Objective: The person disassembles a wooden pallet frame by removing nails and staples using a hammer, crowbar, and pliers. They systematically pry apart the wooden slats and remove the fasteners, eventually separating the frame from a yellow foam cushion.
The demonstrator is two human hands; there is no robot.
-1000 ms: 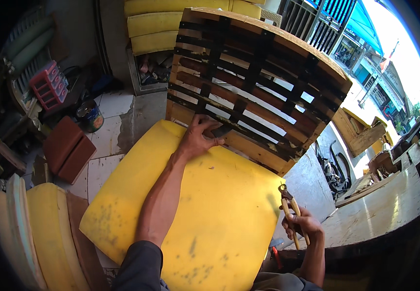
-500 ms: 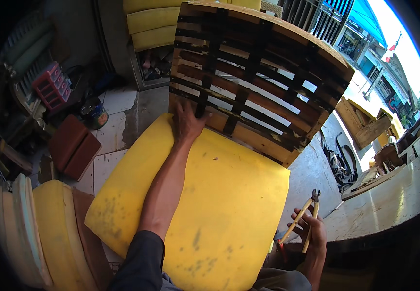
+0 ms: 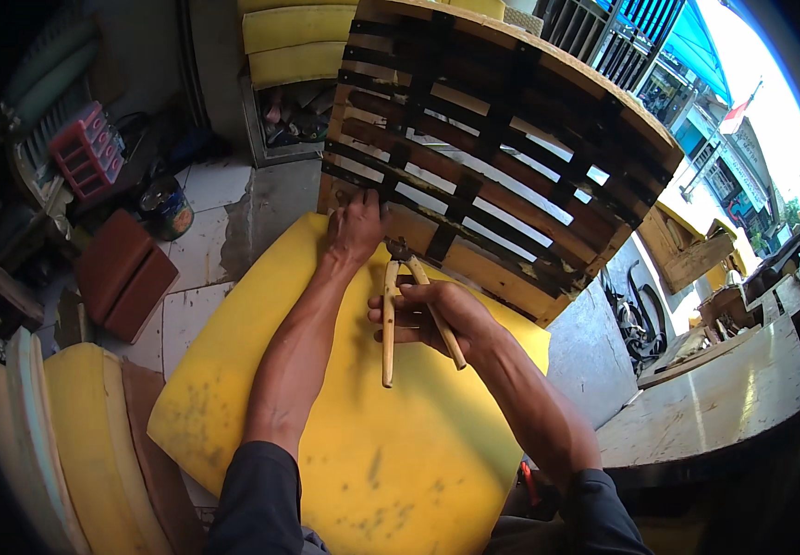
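The pincers, two long pale handles meeting at a small dark metal head, lie near the picture's centre over the foam slab. The right hand has its grip wrapped around both handles, head pointing to 12 o'clock. Just at 11 o'clock from it, the left hand presses on the lower rail of the wooden frame, fingers curled over dark woven straps; whether it pinches anything I cannot tell. The foam is thick, yellow, stained. At 9 o'clock lie reddish-brown blocks on the tiled floor.
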